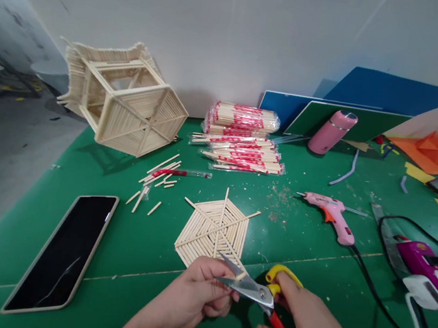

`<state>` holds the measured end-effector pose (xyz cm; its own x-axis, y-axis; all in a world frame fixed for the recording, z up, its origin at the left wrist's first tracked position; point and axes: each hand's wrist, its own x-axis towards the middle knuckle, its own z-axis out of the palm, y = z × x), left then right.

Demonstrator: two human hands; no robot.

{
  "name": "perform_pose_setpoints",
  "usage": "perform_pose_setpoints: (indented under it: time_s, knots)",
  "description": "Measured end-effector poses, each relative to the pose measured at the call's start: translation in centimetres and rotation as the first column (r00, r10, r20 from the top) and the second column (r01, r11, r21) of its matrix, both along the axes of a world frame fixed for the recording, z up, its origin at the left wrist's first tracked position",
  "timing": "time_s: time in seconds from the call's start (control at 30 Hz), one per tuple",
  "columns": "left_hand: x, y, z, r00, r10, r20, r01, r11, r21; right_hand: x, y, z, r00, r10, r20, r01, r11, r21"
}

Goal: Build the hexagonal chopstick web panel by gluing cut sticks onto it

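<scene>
Angling inward, the hands [199,292] [305,316] nearly meet, the right gripping spread scissors [261,292].

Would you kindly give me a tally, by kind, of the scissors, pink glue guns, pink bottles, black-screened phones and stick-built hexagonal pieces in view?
Scissors: 1
Pink glue gun: 1
Pink bottle: 1
Black-screened phone: 1
Stick-built hexagonal pieces: 2, the large frame and the flat panel
Total: 6
</scene>
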<state>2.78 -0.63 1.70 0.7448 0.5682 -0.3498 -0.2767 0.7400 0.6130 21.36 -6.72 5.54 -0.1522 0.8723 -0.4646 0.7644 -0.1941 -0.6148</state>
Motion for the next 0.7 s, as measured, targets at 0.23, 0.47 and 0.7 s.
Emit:
perform_pose_setpoints:
  time_s: [0.23,0.47,0.7]
  knots:
    - [0.2,-0.1,0.3,0.997,0.069,-0.033,-0.066,0.993,0.094,-0.4,0.0,-0.5,0.996,-0.074,-0.047,0.075,0.997,0.022]
    - [0.4,0.0,0.2,0.973,0.177,-0.150,-0.118,0.934,0.336,-0.2,0.1,-0.8,0.996,-0.090,-0.028,0.091,0.995,0.036]
    - [0.4,0.0,1.7,0.915,0.321,-0.245,-0.036,0.669,0.742,-0.2,-0.2,-0.4,0.997,-0.072,-0.011,0.072,0.997,0.004]
